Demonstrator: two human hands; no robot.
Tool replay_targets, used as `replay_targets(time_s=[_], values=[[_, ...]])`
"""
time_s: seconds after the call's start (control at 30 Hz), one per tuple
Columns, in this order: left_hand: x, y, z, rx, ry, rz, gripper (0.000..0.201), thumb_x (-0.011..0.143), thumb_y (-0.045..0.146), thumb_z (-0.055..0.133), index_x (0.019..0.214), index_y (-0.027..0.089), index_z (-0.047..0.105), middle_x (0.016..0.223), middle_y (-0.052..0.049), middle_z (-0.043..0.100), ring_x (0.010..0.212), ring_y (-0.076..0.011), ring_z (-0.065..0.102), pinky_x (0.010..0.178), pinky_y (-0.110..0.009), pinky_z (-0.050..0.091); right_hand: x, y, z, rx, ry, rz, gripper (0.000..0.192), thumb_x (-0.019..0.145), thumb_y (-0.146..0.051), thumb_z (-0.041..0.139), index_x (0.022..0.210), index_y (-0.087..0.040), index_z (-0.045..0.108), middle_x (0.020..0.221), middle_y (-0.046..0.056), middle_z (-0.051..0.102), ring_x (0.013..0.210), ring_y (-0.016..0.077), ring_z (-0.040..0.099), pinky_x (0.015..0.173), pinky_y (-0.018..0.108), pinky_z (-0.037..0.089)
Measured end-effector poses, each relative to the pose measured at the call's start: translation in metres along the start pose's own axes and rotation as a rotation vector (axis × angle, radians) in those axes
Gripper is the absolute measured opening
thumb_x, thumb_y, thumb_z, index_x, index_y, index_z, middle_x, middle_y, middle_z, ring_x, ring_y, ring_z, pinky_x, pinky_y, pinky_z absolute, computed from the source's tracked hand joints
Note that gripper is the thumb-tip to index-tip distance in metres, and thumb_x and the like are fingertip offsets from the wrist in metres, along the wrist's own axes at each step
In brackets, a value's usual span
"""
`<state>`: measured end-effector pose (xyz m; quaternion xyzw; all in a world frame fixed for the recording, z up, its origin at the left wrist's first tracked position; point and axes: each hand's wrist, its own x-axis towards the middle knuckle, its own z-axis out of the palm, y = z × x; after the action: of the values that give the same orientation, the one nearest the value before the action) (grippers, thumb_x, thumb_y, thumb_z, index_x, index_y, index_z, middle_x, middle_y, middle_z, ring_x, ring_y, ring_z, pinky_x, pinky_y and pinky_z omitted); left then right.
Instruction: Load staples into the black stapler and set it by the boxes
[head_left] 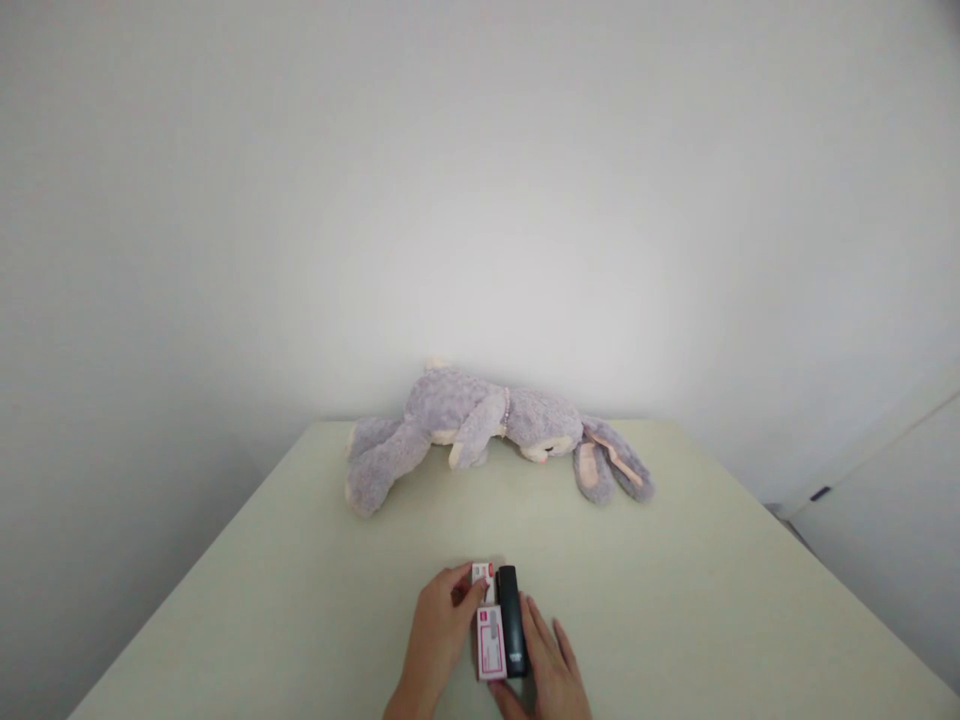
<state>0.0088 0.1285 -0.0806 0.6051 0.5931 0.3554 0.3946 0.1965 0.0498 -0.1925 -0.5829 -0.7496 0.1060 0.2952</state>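
A small pink-and-white box (491, 643) lies on the pale table (300, 600) near its front edge, beside a black stapler-like object (512, 625). A second small red-and-white box (483, 573) sits just beyond the first. My left hand (437, 640) rests left of the boxes, thumb and fingertips touching them. My right hand (553, 668) lies flat to the right, its fingers against the black object's side.
A grey plush rabbit (480, 420) lies on its side at the table's far edge against the white wall, ears trailing right. A white door or cabinet (885, 520) stands at the right. The table's edges slope away on both sides.
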Motion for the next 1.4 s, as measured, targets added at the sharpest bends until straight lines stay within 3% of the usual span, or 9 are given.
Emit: replay_targets(time_s=[0.2, 0.37, 0.47, 0.67, 0.87, 1.07, 1.2, 1.33, 1.4], values=[[-0.035, -0.005, 0.01, -0.111, 0.045, -0.078, 0.062, 0.096, 0.062, 0.038, 0.128, 0.018, 0.068, 0.135, -0.013, 0.068, 0.127, -0.0263, 0.062, 0.116, -0.043, 0.043, 0.0, 0.006, 0.0, 0.023, -0.061, -0.004, 0.116, 0.08, -0.028, 0.071, 0.162, -0.029, -0.01, 0.161, 0.014, 0.035, 0.143, 0.0379, 0.045, 0.114, 0.063, 0.041], [-0.058, -0.027, 0.03, -0.4, -0.018, -0.265, 0.083, 0.081, 0.075, 0.055, 0.144, 0.02, 0.057, 0.159, -0.008, 0.046, 0.15, -0.0279, 0.038, 0.126, -0.04, 0.029, 0.007, 0.005, -0.015, 0.071, -0.125, -0.033, 0.089, 0.083, -0.031, 0.07, 0.161, -0.025, 0.028, 0.157, 0.014, 0.041, 0.142, 0.0378, 0.046, 0.116, 0.061, 0.04], [-0.061, -0.027, 0.045, -0.446, -0.049, -0.281, 0.09, 0.079, 0.078, 0.056, 0.148, 0.022, 0.052, 0.161, -0.006, 0.042, 0.152, -0.0276, 0.033, 0.128, -0.04, 0.024, 0.011, 0.003, -0.031, 0.096, -0.132, -0.014, 0.082, 0.083, -0.03, 0.07, 0.158, -0.025, 0.037, 0.157, 0.013, 0.043, 0.142, 0.035, 0.047, 0.119, 0.058, 0.037], [-0.051, 0.028, 0.101, -0.487, -0.167, -0.277, 0.107, 0.077, 0.077, 0.057, 0.157, 0.009, 0.034, 0.167, -0.013, 0.027, 0.156, -0.0267, 0.021, 0.128, -0.034, 0.014, 0.004, 0.045, -0.092, 0.144, -0.118, 0.081, 0.076, 0.088, -0.034, 0.067, 0.157, -0.03, 0.036, 0.158, 0.008, 0.045, 0.143, 0.0283, 0.048, 0.123, 0.051, 0.032], [-0.035, 0.106, 0.166, -0.608, -0.363, -0.125, 0.078, 0.087, 0.053, 0.058, 0.155, 0.019, 0.041, 0.161, -0.007, 0.043, 0.154, -0.0246, 0.03, 0.126, -0.031, 0.016, -0.01, 0.126, -0.165, 0.091, -0.041, 0.214, 0.07, 0.088, -0.045, 0.065, 0.153, -0.028, 0.046, 0.153, 0.006, 0.053, 0.142, 0.0295, 0.048, 0.124, 0.048, 0.031], [-0.015, 0.119, 0.203, -0.542, -0.37, -0.093, 0.069, 0.087, 0.046, 0.059, 0.151, 0.022, 0.047, 0.157, -0.009, 0.049, 0.148, -0.0244, 0.041, 0.123, -0.031, 0.024, -0.006, 0.16, -0.193, 0.181, -0.065, 0.276, 0.076, 0.087, -0.053, 0.062, 0.154, -0.022, 0.043, 0.152, 0.01, 0.054, 0.14, 0.0302, 0.051, 0.118, 0.04, 0.04], [-0.01, 0.091, 0.182, -0.447, -0.29, -0.108, 0.07, 0.091, 0.041, 0.049, 0.154, 0.012, 0.039, 0.158, -0.016, 0.046, 0.143, -0.0238, 0.047, 0.12, -0.033, 0.031, -0.021, 0.157, -0.203, 0.113, 0.048, 0.299, 0.092, 0.087, -0.054, 0.062, 0.162, -0.018, 0.023, 0.164, 0.014, 0.035, 0.148, 0.0328, 0.038, 0.123, 0.045, 0.032], [-0.02, 0.039, 0.109, -0.299, -0.104, -0.04, 0.056, 0.095, 0.036, 0.041, 0.146, 0.015, 0.049, 0.155, -0.014, 0.049, 0.146, -0.0217, 0.043, 0.127, -0.038, 0.021, -0.047, 0.131, -0.191, 0.015, 0.405, 0.386, 0.071, 0.091, -0.05, 0.059, 0.153, -0.02, 0.04, 0.153, 0.016, 0.05, 0.136, 0.0348, 0.054, 0.112, 0.049, 0.047], [-0.03, 0.005, 0.066, -0.207, -0.015, 0.004, 0.05, 0.096, 0.035, 0.041, 0.141, 0.019, 0.055, 0.15, -0.01, 0.053, 0.146, -0.0223, 0.041, 0.129, -0.045, 0.015, -0.048, 0.105, -0.164, 0.032, 0.447, 0.354, 0.053, 0.094, -0.043, 0.057, 0.142, -0.02, 0.052, 0.138, 0.015, 0.063, 0.119, 0.0307, 0.066, 0.097, 0.043, 0.058]])
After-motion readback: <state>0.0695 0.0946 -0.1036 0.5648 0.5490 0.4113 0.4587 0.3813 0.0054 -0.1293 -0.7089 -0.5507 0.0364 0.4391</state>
